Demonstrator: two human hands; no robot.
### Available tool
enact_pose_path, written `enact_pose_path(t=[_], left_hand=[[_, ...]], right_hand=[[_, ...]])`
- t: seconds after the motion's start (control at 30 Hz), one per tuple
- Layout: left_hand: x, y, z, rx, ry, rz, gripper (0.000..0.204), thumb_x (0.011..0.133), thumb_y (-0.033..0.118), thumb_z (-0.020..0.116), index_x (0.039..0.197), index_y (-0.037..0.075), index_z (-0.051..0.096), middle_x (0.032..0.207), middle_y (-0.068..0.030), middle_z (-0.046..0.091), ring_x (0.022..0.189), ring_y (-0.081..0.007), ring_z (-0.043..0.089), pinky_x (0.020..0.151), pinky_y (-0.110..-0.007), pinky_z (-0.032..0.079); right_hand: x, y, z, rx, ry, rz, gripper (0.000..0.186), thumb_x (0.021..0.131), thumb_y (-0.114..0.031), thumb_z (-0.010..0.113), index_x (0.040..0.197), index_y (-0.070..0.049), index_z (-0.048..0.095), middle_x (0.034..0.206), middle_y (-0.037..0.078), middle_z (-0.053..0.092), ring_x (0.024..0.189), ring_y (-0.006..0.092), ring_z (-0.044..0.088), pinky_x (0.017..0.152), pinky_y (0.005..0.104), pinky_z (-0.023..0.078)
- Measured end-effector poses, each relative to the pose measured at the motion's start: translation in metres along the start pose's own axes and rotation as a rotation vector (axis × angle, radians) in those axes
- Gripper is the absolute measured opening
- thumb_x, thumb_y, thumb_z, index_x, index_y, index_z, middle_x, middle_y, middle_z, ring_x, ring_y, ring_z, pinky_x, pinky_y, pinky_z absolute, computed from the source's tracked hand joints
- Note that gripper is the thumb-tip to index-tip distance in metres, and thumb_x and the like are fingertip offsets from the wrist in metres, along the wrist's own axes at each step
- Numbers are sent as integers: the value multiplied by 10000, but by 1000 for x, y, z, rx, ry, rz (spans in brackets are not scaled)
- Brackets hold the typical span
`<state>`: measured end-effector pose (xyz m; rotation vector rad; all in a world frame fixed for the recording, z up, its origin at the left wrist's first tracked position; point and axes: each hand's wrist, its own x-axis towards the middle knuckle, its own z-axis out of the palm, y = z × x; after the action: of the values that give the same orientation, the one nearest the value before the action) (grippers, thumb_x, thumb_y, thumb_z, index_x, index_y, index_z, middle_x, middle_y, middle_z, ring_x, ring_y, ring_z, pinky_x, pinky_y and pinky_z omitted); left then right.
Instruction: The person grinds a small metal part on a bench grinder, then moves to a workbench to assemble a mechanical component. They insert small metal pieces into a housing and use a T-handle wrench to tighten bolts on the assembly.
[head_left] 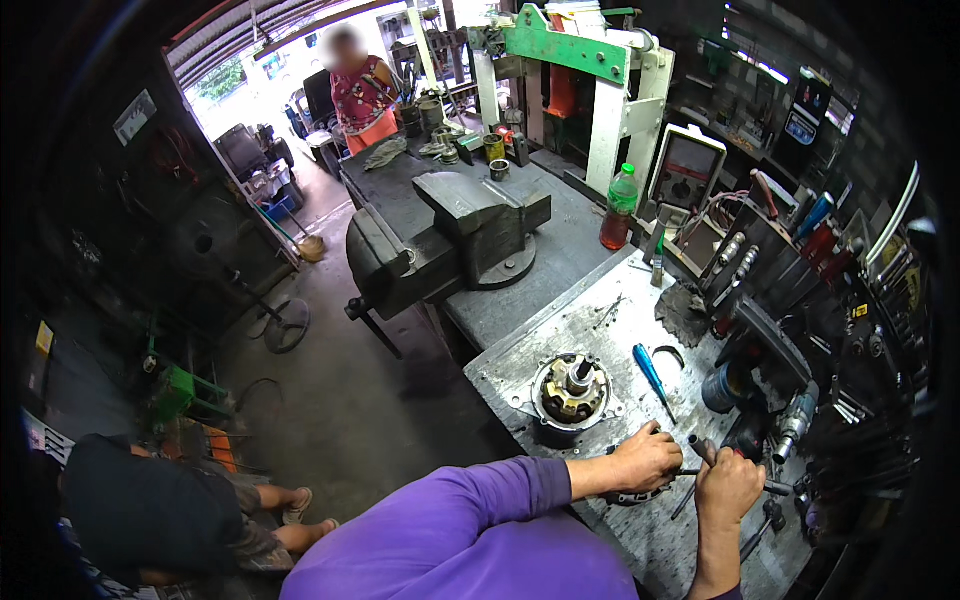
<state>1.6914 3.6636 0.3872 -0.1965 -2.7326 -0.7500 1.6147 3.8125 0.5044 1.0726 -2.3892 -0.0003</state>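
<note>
My left hand [645, 462] is closed, fingers curled, above a round dark metal part [640, 496] that it partly covers. A thin dark rod [687, 472] shows between my two hands; whether the left fingers grip it is hidden. My right hand [728, 487] wraps around a dark tool [704, 449], its round end showing at the fingers. Its exact kind is unclear. To the left sits a round motor housing [572, 392] with a shaft standing up from its middle. A blue-handled screwdriver [650, 370] lies beyond my hands.
A big bench vise [455, 235] stands on the farther bench. A bottle of red liquid [618, 208] is near the metal worktop [535, 355]. Hand tools crowd the right, including an air tool [797, 420]. One person [360, 95] stands far off; another [150, 510] is at lower left.
</note>
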Motion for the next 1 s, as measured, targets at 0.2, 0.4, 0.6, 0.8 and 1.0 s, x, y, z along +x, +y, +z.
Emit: enact_pose_path(t=[0.2,0.4,0.6,0.8,1.0], left_hand=[[0,-1,-3,-78,9,-26,301,818,316,785,1056,149,707,1157,-29,703,1195,-241,625,1095,-537,400],[4,-2,-5,-107,-48,-66,284,810,316,778,1015,137,696,1104,-42,697,1174,-254,626,1111,-530,388],[3,-2,-6,-91,-32,-54,289,809,313,773,1013,125,691,1105,-44,674,1196,-255,616,1148,-549,379],[-2,-1,0,-53,98,17,227,815,233,715,1020,137,709,1081,-47,678,1138,-260,635,1127,-537,403],[-2,-2,-1,-45,101,50,227,866,293,730,1017,128,689,1058,-43,692,1129,-256,650,1083,-527,410]], right_hand=[[45,26,-14,291,-11,-739,381,824,-342,761,642,-101,530,705,72,509,760,296,534,898,512,434],[45,12,-5,307,95,-727,360,823,-324,715,640,-100,500,704,88,470,752,301,516,902,513,434],[42,15,-2,362,34,-705,355,841,-248,706,630,-105,458,668,74,456,683,288,505,789,469,425],[23,-16,-3,79,126,-169,335,883,-201,732,637,-87,535,653,113,550,651,319,535,721,473,401],[16,7,-12,178,91,-299,336,878,-272,738,670,-100,539,712,90,552,743,304,552,796,481,419]])
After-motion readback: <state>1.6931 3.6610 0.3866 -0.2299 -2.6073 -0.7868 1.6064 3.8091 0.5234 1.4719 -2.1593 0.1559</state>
